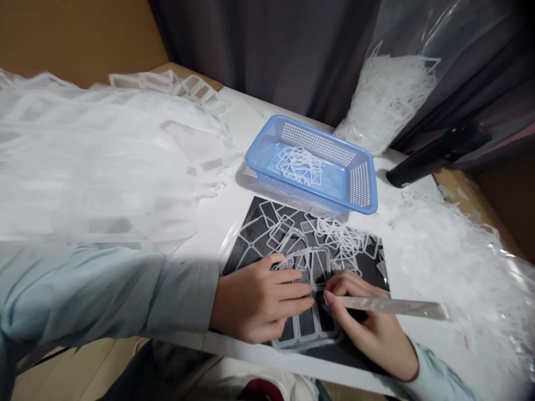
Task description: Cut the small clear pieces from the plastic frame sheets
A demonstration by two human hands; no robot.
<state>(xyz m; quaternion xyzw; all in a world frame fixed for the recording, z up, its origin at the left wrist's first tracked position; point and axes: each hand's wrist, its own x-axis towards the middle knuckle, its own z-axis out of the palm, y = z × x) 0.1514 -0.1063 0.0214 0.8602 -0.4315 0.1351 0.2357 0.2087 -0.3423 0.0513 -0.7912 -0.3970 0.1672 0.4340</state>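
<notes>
My left hand [267,301] lies flat with its fingers stretched out, pressing on a translucent white plastic sheet of joined rectangular frames [307,323]. In my right hand [368,320] is a slim, flat, pale-handled tool [393,306], pinched pen-like between thumb and fingers. Its handle points right, and its working tip is hidden near the sheet, close to my left fingertips. Under both hands is a black mat [251,250]. Loose white frames [340,236] lie heaped on the mat's far part, beside larger frame pieces [288,234].
Beyond the mat stands a blue perforated basket [311,189] holding several thin white frames [298,166]. Stacked plastic frame sheets [96,161] cover the left side. A clear bag of white pieces [393,94], a black cylinder [434,156] and another heap [455,267] are at right.
</notes>
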